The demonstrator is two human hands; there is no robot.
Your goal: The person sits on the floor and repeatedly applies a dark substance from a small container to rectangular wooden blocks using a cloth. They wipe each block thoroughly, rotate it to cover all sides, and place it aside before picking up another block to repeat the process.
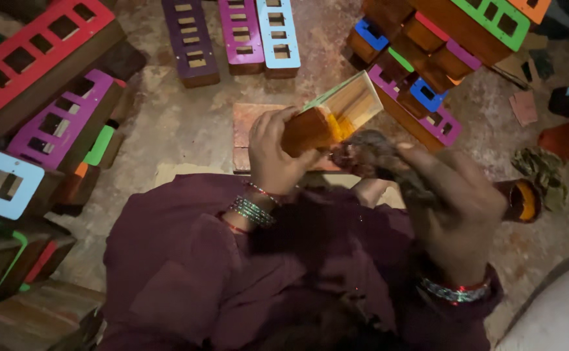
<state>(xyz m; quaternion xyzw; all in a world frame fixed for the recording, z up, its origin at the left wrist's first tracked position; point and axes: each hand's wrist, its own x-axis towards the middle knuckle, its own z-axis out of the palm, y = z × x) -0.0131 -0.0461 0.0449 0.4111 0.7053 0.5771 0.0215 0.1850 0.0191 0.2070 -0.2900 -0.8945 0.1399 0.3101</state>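
Staining a small wooden box by hand
The left hand [273, 151] grips the wooden box [333, 116] tilted over a brick slab [249, 120]; the right hand [450, 195] pinches a dark rag [370, 155] against its orange side; the wiping step seems under way; next calls for turning the box to an unstained face

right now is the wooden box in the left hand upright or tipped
Tipped. The wooden box slants up to the right in the left hand, its open hollow side facing the camera; the right hand presses a rag against it.
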